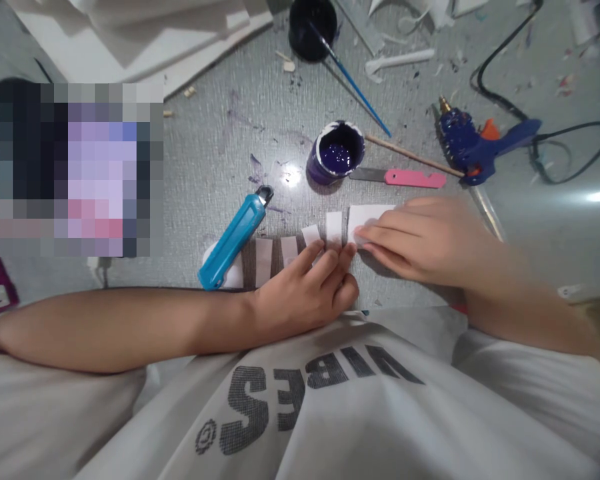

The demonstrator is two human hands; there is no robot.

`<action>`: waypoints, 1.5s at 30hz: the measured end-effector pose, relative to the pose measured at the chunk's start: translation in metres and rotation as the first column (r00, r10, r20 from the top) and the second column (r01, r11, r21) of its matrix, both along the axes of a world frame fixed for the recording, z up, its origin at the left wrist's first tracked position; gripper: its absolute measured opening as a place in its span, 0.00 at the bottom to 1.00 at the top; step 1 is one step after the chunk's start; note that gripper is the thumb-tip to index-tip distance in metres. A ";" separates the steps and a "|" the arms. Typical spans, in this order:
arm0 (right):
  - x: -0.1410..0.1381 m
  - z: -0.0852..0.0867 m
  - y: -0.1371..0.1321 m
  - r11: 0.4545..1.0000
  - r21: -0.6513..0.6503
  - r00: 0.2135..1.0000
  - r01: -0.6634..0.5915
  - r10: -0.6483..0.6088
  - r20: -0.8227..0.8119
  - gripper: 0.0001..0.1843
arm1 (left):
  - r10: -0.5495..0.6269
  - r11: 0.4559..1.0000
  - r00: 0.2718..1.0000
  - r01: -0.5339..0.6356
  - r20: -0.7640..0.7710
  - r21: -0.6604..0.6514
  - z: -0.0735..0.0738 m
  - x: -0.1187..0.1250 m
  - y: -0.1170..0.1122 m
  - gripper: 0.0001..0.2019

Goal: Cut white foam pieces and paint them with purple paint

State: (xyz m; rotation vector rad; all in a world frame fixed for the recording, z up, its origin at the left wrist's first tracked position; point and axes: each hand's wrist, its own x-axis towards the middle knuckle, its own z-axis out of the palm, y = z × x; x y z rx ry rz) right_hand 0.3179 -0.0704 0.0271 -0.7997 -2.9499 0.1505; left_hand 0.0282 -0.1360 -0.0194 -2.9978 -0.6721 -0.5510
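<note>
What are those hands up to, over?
Left hand over narrow, flat white strips. Right hand on wider, flat white piece. Open, round purple pot just beyond; blue plastic box cutter off left.

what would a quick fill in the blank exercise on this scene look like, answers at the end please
1. The hand nearer the blue cutter is the person's ____ hand.
2. The piece that the right hand touches is ____ in colour.
3. The small blade beside the paint pot has a ____ handle.
4. The trigger on the blue glue gun is ____.

Missing words: left; white; pink; orange.
</note>
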 end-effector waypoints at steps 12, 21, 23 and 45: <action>0.006 0.001 -0.001 0.995 -0.026 0.994 0.096 -0.095 0.046 0.19 | 0.009 0.999 1.000 -0.009 0.000 0.046 0.001 0.000 0.002 0.04; 0.010 -0.017 -0.007 0.973 -0.092 0.977 0.212 -0.209 0.043 0.21 | -0.003 1.000 1.000 0.003 0.010 -0.003 -0.003 0.000 -0.001 0.03; 0.010 -0.016 -0.006 0.977 -0.065 0.978 0.202 -0.198 0.067 0.23 | 0.003 1.000 1.000 -0.003 0.016 0.017 -0.002 0.001 0.000 0.03; 0.007 -0.017 -0.003 0.980 -0.132 0.986 0.151 -0.159 -0.052 0.20 | 0.008 1.000 0.999 -0.009 0.032 0.017 -0.002 0.001 0.001 0.04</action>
